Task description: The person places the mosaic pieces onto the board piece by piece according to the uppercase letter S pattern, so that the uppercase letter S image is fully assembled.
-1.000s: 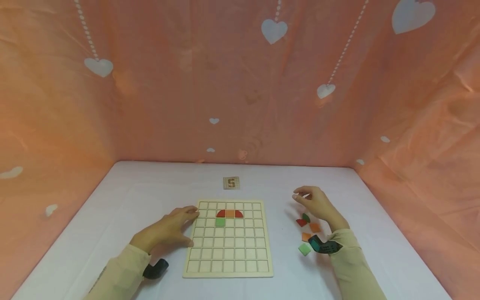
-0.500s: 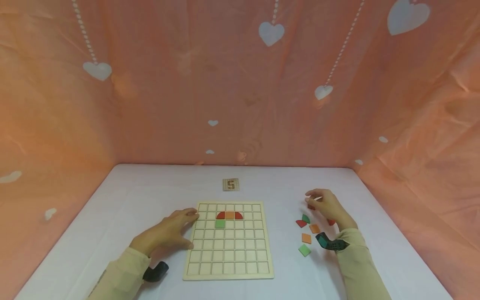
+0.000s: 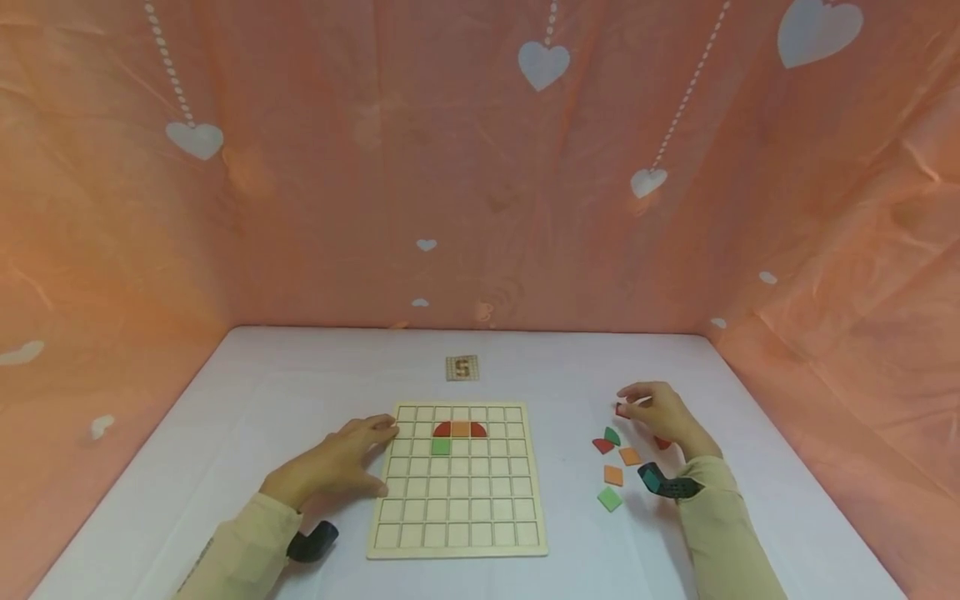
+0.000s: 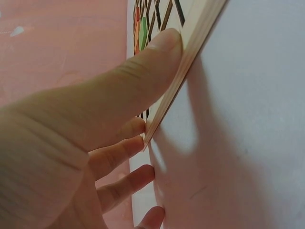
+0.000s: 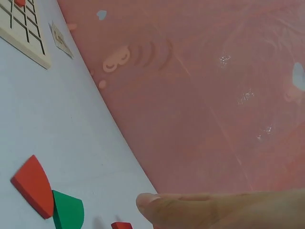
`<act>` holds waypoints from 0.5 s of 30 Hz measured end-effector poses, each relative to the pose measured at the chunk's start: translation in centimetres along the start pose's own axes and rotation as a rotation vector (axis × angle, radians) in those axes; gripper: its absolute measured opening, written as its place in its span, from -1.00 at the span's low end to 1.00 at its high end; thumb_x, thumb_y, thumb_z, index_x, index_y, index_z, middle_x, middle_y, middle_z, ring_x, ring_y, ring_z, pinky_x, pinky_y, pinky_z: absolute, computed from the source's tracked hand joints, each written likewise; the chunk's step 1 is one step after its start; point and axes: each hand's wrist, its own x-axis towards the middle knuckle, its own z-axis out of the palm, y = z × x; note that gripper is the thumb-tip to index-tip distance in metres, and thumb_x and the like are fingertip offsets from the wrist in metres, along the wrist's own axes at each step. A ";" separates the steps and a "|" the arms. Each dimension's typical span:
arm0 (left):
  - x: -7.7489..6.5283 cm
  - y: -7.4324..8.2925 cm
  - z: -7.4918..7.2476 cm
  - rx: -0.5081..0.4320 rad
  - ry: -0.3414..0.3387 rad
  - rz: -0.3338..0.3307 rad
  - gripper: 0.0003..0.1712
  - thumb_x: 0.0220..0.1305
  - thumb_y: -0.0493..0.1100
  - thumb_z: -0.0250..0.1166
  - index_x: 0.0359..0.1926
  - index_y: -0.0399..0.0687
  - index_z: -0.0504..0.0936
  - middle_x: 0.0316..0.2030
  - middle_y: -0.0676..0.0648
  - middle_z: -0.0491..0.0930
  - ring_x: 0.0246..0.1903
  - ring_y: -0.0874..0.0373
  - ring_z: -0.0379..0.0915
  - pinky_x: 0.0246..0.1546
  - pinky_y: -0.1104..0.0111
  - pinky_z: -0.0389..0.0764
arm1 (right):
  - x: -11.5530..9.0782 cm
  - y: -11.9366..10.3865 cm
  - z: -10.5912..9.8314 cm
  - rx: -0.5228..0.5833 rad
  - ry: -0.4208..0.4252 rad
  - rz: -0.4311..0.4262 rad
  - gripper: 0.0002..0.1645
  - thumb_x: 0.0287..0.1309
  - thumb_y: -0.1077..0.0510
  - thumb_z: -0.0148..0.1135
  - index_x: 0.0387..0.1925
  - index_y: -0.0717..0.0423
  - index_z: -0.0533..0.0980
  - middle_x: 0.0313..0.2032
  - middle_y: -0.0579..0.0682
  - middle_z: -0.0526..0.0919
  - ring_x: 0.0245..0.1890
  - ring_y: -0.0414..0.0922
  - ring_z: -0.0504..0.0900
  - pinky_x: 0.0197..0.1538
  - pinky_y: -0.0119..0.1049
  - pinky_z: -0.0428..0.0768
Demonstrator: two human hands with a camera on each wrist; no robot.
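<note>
A pale wooden grid board (image 3: 457, 525) lies flat in the middle of the table. Near its far side sit two red quarter-round tiles (image 3: 443, 429) with an orange square (image 3: 461, 429) between them, and a green square (image 3: 441, 447) below the left one. My left hand (image 3: 330, 462) rests along the board's left edge, thumb on the rim and fingers spread, as the left wrist view shows. To the right, my right hand (image 3: 663, 417) reaches over the loose tiles, its fingertips beside a small red tile (image 3: 620, 409); in the right wrist view this red tile (image 5: 121, 225) shows beyond a fingertip.
Loose tiles lie right of the board: a red one (image 3: 602, 447), a dark green one (image 3: 612, 436), orange squares (image 3: 613, 475) and a light green square (image 3: 610, 499). Another red tile (image 3: 662, 442) is partly hidden by my right hand. A small pattern card (image 3: 462, 367) lies behind the board.
My right hand has moved right and a little toward me, coming over the small red tile. The left hand stays at the board's edge, and the tiles on the board are unchanged.
</note>
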 end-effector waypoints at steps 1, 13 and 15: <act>0.0 0.0 0.0 0.000 0.000 -0.001 0.03 -0.08 -0.06 0.61 0.42 -0.24 0.39 0.51 -0.28 0.21 0.49 -0.34 0.07 0.43 -0.36 0.13 | 0.0 -0.1 0.0 0.001 0.000 -0.006 -0.58 0.30 0.16 0.32 0.11 0.31 0.58 0.04 0.35 0.60 -0.07 0.10 0.60 -0.11 -0.25 0.64; 0.0 -0.1 0.1 -0.018 -0.002 -0.007 0.02 -0.08 -0.09 0.61 0.42 -0.24 0.39 0.51 -0.29 0.20 0.51 -0.33 0.04 0.45 -0.33 0.11 | -1.1 0.7 0.1 -0.028 -0.048 -0.003 -0.61 0.24 0.25 0.33 0.09 0.29 0.59 -0.02 0.26 0.61 -0.20 -0.02 0.53 -0.41 -0.33 0.62; 0.0 -0.2 0.1 -0.017 -0.003 -0.009 0.03 -0.08 -0.08 0.61 0.42 -0.24 0.39 0.52 -0.29 0.20 0.51 -0.33 0.04 0.45 -0.33 0.11 | -1.4 0.9 0.1 -0.042 -0.054 -0.032 -0.60 0.23 0.27 0.33 0.09 0.31 0.59 -0.04 0.25 0.62 -0.18 -0.02 0.54 -0.36 -0.37 0.64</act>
